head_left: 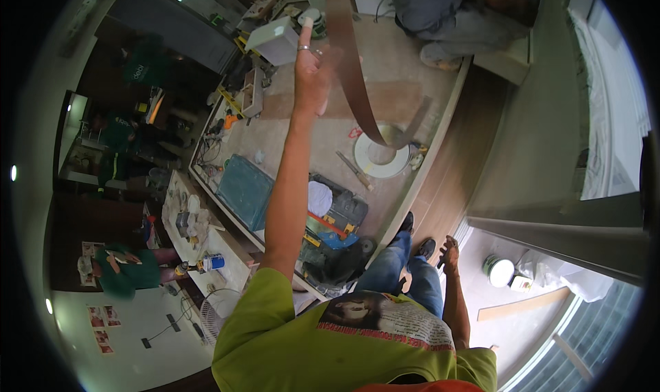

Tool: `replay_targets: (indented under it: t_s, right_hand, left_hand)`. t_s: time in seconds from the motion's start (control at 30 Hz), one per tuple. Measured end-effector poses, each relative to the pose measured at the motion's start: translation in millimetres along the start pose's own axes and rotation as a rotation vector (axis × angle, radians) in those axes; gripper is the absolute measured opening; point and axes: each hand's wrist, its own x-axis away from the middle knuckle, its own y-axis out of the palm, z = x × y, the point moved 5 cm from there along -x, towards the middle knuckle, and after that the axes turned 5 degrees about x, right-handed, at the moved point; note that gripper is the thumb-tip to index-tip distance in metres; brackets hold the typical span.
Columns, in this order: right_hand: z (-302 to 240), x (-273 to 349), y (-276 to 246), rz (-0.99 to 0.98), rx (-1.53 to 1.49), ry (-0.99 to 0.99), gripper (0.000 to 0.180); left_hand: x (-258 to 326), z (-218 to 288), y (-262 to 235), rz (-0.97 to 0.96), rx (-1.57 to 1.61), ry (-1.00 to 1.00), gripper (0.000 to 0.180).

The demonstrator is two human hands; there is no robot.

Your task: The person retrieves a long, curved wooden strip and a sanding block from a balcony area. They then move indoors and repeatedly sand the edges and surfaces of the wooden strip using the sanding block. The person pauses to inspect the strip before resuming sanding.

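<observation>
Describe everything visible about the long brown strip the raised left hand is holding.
The brown strip is a thin, flat, flexible band, like edge banding, plain dark brown. The raised left hand holds it near its upper part. From the picture's top edge it curves down and right, then bends back up in a hook over the white roll lying on the floor. Whether it joins that roll cannot be told. It looks slightly motion-blurred.

Views: we have one, the head camera.
Position: on our head, well above the floor [385, 90].
Facing: straight down along our body; shirt and legs fill the lower middle.
Lens: wide fisheye, edges bent, dark rim around.
Nearness: left hand [311, 69] raised close; floor far.
Shared scene: none, single view.
</observation>
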Motion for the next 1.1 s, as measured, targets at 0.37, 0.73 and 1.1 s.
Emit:
replay_targets:
  t_s: [0.37, 0.73, 1.1]
  right_hand:
    - [-58.3, 20.3, -7.9, -0.037, 0.056, -0.207, 0.058]
    - [-34.7, 15.4, -42.4, -0.024, 0.044, -0.186, 0.061]
    - [-15.3, 22.2, -82.1, -0.010, -0.040, -0.189, 0.060]
  left_hand:
    - [23.7, 128.0, 86.5, -0.004, -0.293, 0.404, 0.083]
    - [55.9, 166.9, 143.2, -0.030, -0.358, 0.536, 0.079]
    - [85.2, 165.9, 161.8, -0.049, -0.409, 0.568, 0.074]
